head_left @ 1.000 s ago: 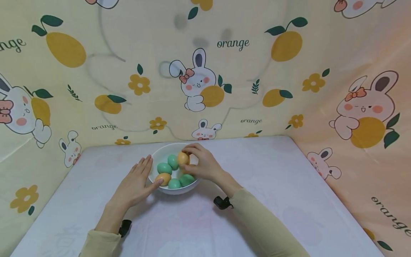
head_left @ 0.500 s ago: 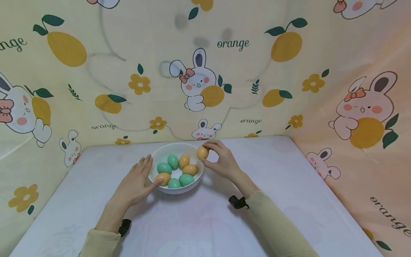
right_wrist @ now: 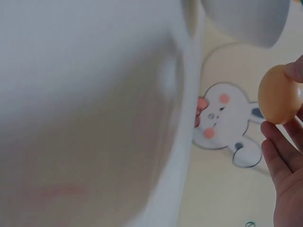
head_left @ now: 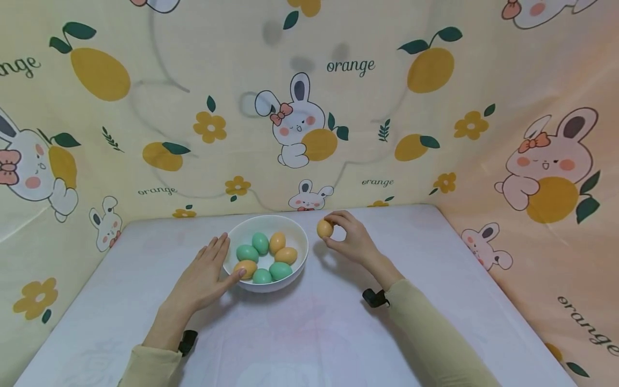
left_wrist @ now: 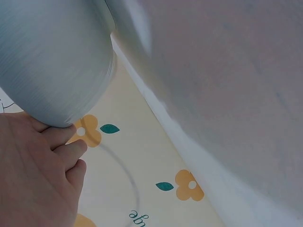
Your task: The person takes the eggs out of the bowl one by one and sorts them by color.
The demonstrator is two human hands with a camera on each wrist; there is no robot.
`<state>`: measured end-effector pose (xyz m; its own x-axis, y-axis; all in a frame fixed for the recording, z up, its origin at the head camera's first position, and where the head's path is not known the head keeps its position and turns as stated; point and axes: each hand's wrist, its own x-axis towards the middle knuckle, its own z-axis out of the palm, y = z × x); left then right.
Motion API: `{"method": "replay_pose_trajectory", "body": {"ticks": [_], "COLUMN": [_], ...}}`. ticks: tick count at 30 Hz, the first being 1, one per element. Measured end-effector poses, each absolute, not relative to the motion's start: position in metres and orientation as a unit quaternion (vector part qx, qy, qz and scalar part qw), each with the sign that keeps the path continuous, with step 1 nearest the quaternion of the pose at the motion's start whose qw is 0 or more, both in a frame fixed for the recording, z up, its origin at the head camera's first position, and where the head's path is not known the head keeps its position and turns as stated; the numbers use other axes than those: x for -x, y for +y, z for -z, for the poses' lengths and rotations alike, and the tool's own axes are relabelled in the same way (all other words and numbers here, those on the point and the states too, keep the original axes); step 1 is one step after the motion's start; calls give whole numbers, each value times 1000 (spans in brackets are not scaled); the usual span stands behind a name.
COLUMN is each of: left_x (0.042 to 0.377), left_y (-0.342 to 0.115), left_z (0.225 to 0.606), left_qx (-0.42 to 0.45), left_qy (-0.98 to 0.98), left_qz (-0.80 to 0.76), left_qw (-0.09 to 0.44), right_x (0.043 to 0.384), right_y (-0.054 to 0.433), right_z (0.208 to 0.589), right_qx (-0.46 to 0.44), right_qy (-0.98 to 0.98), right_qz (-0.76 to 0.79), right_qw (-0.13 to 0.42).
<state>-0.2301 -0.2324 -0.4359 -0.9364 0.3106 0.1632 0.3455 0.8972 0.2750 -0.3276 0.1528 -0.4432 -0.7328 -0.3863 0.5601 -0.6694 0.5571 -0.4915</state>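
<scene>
A white bowl (head_left: pixel 267 288) stands toward the back of the table, holding several green eggs (head_left: pixel 260 243) and orange eggs (head_left: pixel 286 255). Against its left side rests my left hand (head_left: pixel 205 277), fingers straight, the thumb reaching over the near rim by an orange egg. In the left wrist view the fingers of this hand touch the bowl's outer wall (left_wrist: pixel 57 61). My right hand (head_left: pixel 355 240) pinches an orange egg (head_left: pixel 325 229) between thumb and fingers, to the right of the bowl and apart from it. The right wrist view also shows this held egg (right_wrist: pixel 278 94).
A white cloth covers the table (head_left: pixel 290 344). Behind it and at both sides hangs a printed curtain (head_left: pixel 372 97) with rabbits and oranges. Dark wrist cameras (head_left: pixel 376 298) sit below both hands.
My right hand has lifted an orange egg out of the bowl and carried it rightward past the rim. The left hand has stayed at the bowl's side.
</scene>
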Motion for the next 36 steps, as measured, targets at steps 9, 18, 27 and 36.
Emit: {"method": "replay_pose_trajectory", "body": {"ticks": [9,18,27,36], "left_x": [231,231,231,232], "left_y": [-233,-234,-233,-233], "left_z": [437,436,436,436], "left_qx": [173,172,169,171], "left_qy": [-971,-971,-973,-973], "left_qz": [150,153,146,145], "left_qw": [62,60,58,58], "right_x": [340,347,350,351], "right_y": [170,178,177,176], "right_z": [447,446,448,449], "right_qx": [-286,-279,-264,-262], "right_qy": [-892,-919,-928,-929], "right_qz": [-332,-278,-261,-260], "right_qw": [113,23,-17,-20]}}
